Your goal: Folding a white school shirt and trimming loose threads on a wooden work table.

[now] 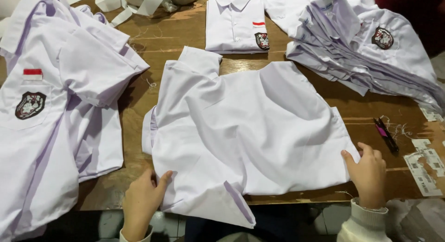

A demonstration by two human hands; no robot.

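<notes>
A white short-sleeved shirt (250,131) lies face down across a brown wooden table (371,114), collar to the left and hem to the right. My left hand (141,200) pinches the shirt's near left edge by the shoulder, thumb on top of the cloth. My right hand (368,172) grips the near right corner of the hem, fingers curled over the fabric. One sleeve hangs over the table's front edge between my hands.
A pile of white shirts with chest badges (51,107) lies at the left. A neatly folded shirt (237,22) sits at the back centre, another heap of shirts (366,47) at the back right. A dark pen (386,135) and paper labels (424,165) lie at the right.
</notes>
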